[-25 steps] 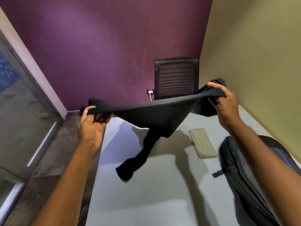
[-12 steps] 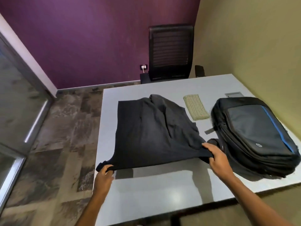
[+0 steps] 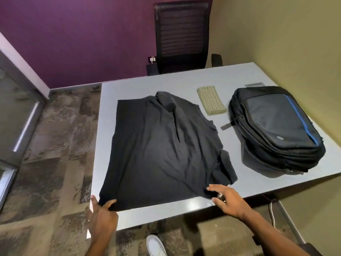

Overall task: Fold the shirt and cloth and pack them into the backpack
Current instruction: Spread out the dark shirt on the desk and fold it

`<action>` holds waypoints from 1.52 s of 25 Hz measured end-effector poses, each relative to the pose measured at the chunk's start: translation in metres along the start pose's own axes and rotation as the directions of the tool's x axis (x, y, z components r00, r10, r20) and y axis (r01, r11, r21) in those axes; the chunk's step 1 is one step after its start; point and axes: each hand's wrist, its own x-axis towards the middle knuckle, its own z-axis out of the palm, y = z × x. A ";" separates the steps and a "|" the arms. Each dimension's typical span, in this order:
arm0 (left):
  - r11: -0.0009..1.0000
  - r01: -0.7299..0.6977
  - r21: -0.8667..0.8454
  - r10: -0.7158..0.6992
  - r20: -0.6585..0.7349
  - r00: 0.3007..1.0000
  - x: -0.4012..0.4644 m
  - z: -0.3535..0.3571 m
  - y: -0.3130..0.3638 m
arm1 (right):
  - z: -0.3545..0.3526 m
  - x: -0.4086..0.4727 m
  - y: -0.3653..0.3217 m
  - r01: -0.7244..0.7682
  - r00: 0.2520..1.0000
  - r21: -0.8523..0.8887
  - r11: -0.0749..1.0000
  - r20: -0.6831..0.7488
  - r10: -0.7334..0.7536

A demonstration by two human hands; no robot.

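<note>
Black shirt point(image 3: 162, 150) lies spread on grey table point(image 3: 239, 74), w/ folded striped cloth point(image 3: 211, 102) and closed backpack point(image 3: 276, 130) to its right. Left hand point(image 3: 102, 217) pinches shirt's near-left corner, fingertips hidden under fabric. Right hand point(image 3: 227, 200) rests by near-right corner, fingers loose, gripping nothing.
</note>
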 end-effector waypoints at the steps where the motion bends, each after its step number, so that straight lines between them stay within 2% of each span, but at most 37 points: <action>1: 0.998 0.040 0.042 -0.039 -0.043 0.998 -0.010 -0.001 0.003 | -0.001 -0.004 -0.003 -0.004 0.997 0.054 0.999 -0.073 0.008; 3: 0.999 0.043 0.020 -0.039 -0.176 0.984 -0.025 -0.004 0.013 | -0.009 -0.006 -0.004 -0.028 0.971 0.095 0.995 -0.232 0.050; 5: 0.994 -0.093 -0.052 0.075 -0.282 0.956 -0.026 -0.008 0.034 | -0.019 -0.002 -0.004 -0.095 0.915 0.099 0.991 -0.383 0.126; 8: 0.944 -0.314 -0.103 0.283 -0.234 0.930 -0.010 -0.002 0.074 | -0.034 0.015 -0.005 -0.265 0.778 0.152 0.952 -0.550 0.304; 10: 0.902 -0.421 -0.095 0.406 -0.148 0.902 0.000 0.012 0.098 | -0.036 0.028 -0.006 -0.393 0.735 0.198 0.898 -0.520 0.436; 12: 0.873 -0.486 -0.055 0.484 -0.044 0.874 0.007 0.030 0.115 | -0.033 0.041 -0.005 -0.463 0.741 0.195 0.865 -0.450 0.498; 15: 0.878 -0.476 0.038 0.474 0.056 0.879 0.018 0.059 0.120 | -0.027 0.053 -0.002 -0.498 0.732 0.193 0.846 -0.430 0.529; 19: 0.857 -0.481 0.187 0.495 -0.039 0.868 0.024 0.082 0.106 | -0.034 0.056 0.009 -0.521 0.675 0.202 0.829 -0.496 0.546; 25: 0.847 -0.480 0.230 0.504 -0.058 0.862 0.024 0.087 0.104 | -0.071 0.041 0.059 -0.483 0.552 0.340 0.806 -0.597 0.583; 26: 0.865 -0.453 0.217 0.474 -0.055 0.879 0.023 0.086 0.106 | -0.071 0.038 0.062 -0.473 0.565 0.321 0.820 -0.604 0.562; 27: 0.894 -0.409 0.182 0.427 -0.070 0.902 0.019 0.085 0.113 | -0.067 0.034 0.063 -0.441 0.620 0.281 0.852 -0.591 0.516; 29: 0.928 -0.362 0.091 0.372 -0.136 0.918 0.003 0.082 0.147 | -0.053 0.027 0.063 -0.317 0.789 0.187 0.930 -0.492 0.368; 31: 0.862 -0.505 0.037 0.503 -0.190 0.843 -0.019 0.080 0.199 | -0.043 0.022 0.064 -0.263 0.860 0.162 0.951 -0.407 0.308; 32: 0.791 -0.612 0.016 0.605 -0.178 0.776 -0.031 0.082 0.228 | -0.042 0.022 0.065 -0.259 0.853 0.176 0.950 -0.419 0.311; 34: 0.644 -0.765 -0.024 0.758 -0.116 0.642 -0.047 0.089 0.284 | -0.049 0.030 0.066 -0.293 0.767 0.216 0.931 -0.528 0.364; 35: 0.598 -0.800 -0.040 0.796 -0.085 0.599 -0.050 0.093 0.308 | -0.057 0.039 0.065 -0.315 0.713 0.228 0.921 -0.584 0.388; 36: 0.574 -0.818 -0.040 0.816 -0.055 0.576 -0.048 0.097 0.327 | -0.066 0.051 0.063 -0.327 0.667 0.245 0.913 -0.624 0.406; 38: 0.559 -0.829 0.007 0.829 0.000 0.559 -0.037 0.110 0.350 | -0.084 0.084 0.060 -0.322 0.643 0.298 0.899 -0.628 0.438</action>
